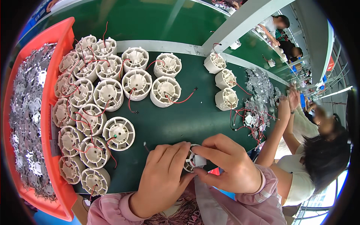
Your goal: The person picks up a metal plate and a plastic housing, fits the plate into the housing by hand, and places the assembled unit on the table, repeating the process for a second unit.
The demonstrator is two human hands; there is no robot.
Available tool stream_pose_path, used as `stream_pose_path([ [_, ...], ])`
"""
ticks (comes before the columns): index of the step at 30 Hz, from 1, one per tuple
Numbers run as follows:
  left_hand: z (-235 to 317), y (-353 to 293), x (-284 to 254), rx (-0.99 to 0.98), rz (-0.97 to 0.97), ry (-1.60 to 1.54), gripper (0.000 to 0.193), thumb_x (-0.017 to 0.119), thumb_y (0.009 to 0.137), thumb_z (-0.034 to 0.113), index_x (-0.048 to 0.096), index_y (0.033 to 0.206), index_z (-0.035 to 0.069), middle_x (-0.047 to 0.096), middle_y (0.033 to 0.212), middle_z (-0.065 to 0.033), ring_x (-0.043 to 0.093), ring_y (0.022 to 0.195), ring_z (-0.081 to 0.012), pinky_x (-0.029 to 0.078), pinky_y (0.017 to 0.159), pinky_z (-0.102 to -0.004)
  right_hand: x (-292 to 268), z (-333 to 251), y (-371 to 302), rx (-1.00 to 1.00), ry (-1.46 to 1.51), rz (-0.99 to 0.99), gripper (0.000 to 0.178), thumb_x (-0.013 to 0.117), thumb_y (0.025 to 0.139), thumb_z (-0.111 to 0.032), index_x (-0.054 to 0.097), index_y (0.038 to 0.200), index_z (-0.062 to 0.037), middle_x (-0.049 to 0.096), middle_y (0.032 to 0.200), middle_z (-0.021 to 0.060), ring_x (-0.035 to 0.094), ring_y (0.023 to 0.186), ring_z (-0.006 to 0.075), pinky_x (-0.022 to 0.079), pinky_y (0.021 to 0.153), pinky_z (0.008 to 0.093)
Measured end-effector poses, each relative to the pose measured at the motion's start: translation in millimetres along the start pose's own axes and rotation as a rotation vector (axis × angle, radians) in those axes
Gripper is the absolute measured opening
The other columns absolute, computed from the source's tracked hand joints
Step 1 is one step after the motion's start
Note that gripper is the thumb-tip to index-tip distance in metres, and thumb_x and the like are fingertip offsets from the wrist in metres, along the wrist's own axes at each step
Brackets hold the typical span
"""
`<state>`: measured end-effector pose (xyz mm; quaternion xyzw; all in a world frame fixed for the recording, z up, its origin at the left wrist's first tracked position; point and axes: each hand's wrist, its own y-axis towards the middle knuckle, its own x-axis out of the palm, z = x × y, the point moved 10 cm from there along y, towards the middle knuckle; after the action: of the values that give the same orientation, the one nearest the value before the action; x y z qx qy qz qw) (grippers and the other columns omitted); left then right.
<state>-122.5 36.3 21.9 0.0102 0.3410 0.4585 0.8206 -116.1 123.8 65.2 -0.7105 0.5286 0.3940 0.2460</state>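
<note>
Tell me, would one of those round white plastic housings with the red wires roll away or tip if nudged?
Probably not: each white housing sits flat on its broad end on the green mat, so it would likely slide. It looks hollow and finned, so probably light. The thin red wires look floppy and might snag neighbours.

Both forearms are covered by long pink sleeves that are seen at the lower edge of the head view. The left sleeve (108, 212) is gathered in soft folds just behind the wrist, and the right sleeve (268, 187) is finished with a ribbed cuff on which paler stripes are seen. Between the sleeves, a garment front printed with a dark, tangled line pattern on pink is visible. The left hand (161, 176) and the right hand (228, 165) are bare; nothing is worn on them.
</note>
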Motion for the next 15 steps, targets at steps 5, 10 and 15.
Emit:
stream_pose_path([
  [5, -2.2, 0.5, 2.8, -0.018, 0.019, -0.028, 0.066, 0.077, 0.061, 0.012, 0.053, 0.119, -0.007, 0.058, 0.108, -0.0181, 0.057, 0.090, -0.0303, 0.046, 0.075, -0.0398, 1.4, -1.2, 0.8, 0.014, -0.010, -0.040, 0.047, 0.077, 0.061, 0.001, 0.064, 0.106, 0.0048, 0.057, 0.094, 0.0150, 0.057, 0.074, 0.0237, 0.048, 0.060, 0.0309],
  [10, -3.6, -0.7, 5.2, 0.001, 0.047, -0.060, 0.066, 0.078, 0.061, 0.013, 0.053, 0.119, -0.007, 0.058, 0.106, -0.0173, 0.058, 0.087, -0.0300, 0.048, 0.073, -0.0386, 4.9, 0.1, -1.6, 0.057, -0.056, -0.002, 0.046, 0.076, 0.062, 0.003, 0.064, 0.106, 0.0048, 0.057, 0.094, 0.0144, 0.057, 0.074, 0.0229, 0.048, 0.059, 0.0303],
  [15, -6.4, -0.5, 4.9, 0.013, 0.079, -0.063, 0.064, 0.078, 0.064, 0.014, 0.053, 0.119, -0.007, 0.058, 0.106, -0.0175, 0.059, 0.088, -0.0307, 0.049, 0.074, -0.0380, 5.5, 38.7, -14.0, 0.169, 0.344, -0.006, 0.042, 0.076, 0.069, 0.003, 0.063, 0.109, 0.0046, 0.056, 0.106, 0.0130, 0.057, 0.076, 0.0163, 0.048, 0.060, 0.0289],
])
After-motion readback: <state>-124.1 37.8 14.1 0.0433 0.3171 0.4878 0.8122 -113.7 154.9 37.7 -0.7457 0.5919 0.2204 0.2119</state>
